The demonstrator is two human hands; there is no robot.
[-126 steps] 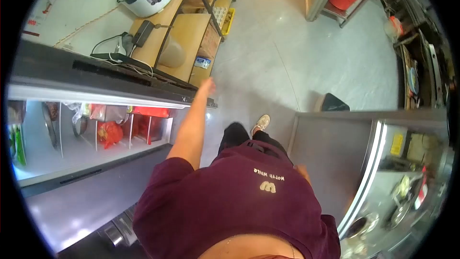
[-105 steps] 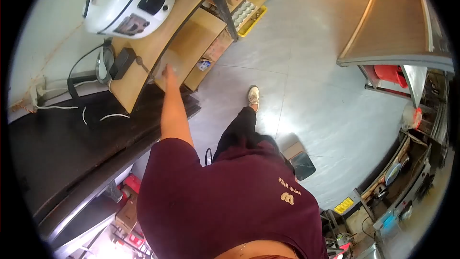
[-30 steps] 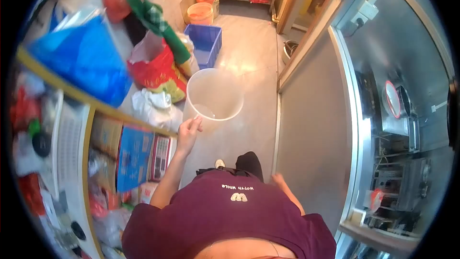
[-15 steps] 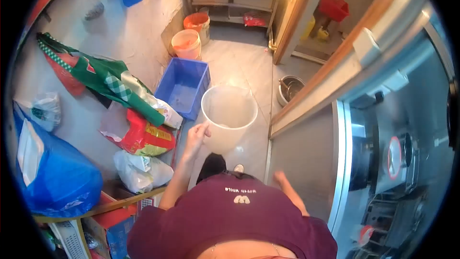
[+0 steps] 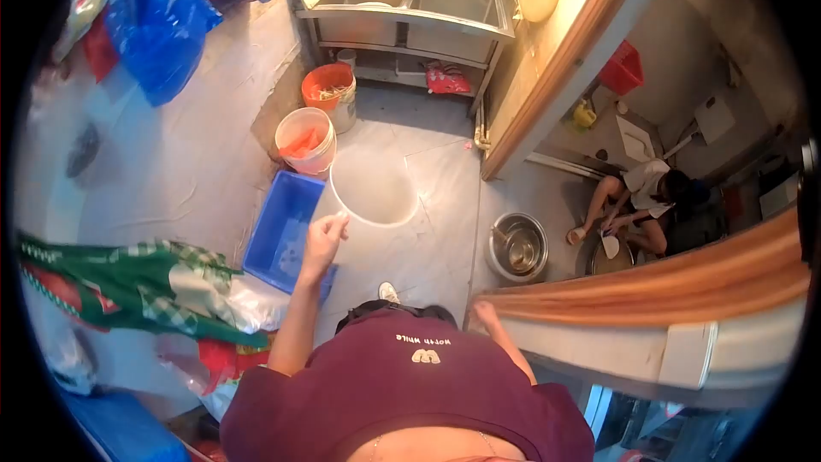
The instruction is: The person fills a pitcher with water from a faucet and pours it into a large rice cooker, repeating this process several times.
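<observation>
My left hand (image 5: 324, 241) is closed on the near left rim of a tall whitish bucket (image 5: 376, 191). The bucket hangs in front of me, and nothing shows inside it. A blue plastic crate (image 5: 277, 227) sits on the floor just left of it. At my right side, my right hand (image 5: 484, 316) hangs low near the door frame, its fingers too blurred to make out. A metal pot (image 5: 518, 248) with a smaller vessel inside stands on the floor ahead of that hand.
Two buckets, one pale (image 5: 305, 144) and one orange (image 5: 327, 85), line the left wall before a steel sink unit (image 5: 402, 15). In the side room a person (image 5: 646, 192) crouches over a basin. A green apron (image 5: 145, 287) and bags hang at left.
I have moved forward with the bucket still in my left hand, toward the sink. The side doorway, the metal pot and the crouching person now show more fully on the right.
</observation>
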